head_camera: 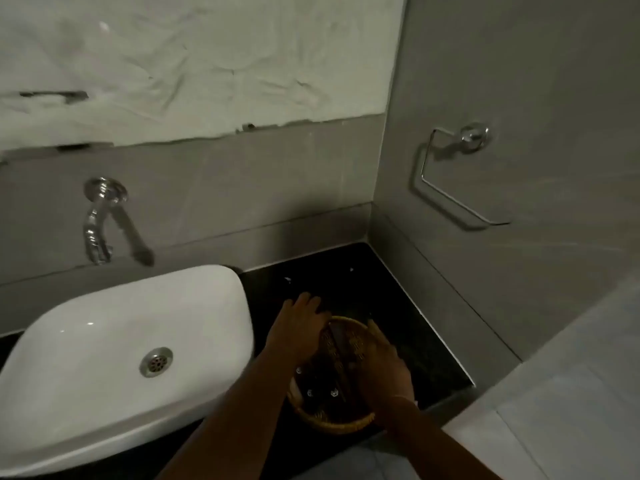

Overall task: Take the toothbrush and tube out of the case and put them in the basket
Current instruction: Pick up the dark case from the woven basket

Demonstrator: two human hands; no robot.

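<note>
While both hands reach: basket [332, 419] on dark desk [408, 327], beside sink [104, 341].
Left hand [299, 322]: fingers spread, at rim.
Right hand [384, 362]: grip unclear.

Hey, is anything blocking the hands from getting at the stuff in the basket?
Nothing visible does. The left hand rests on the basket at its far rim and the right hand at its right side. The dark items inside lie uncovered between them.

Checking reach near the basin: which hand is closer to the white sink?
Left. The left hand lies just beside the sink; the right hand is farther off, across the basket.
</note>
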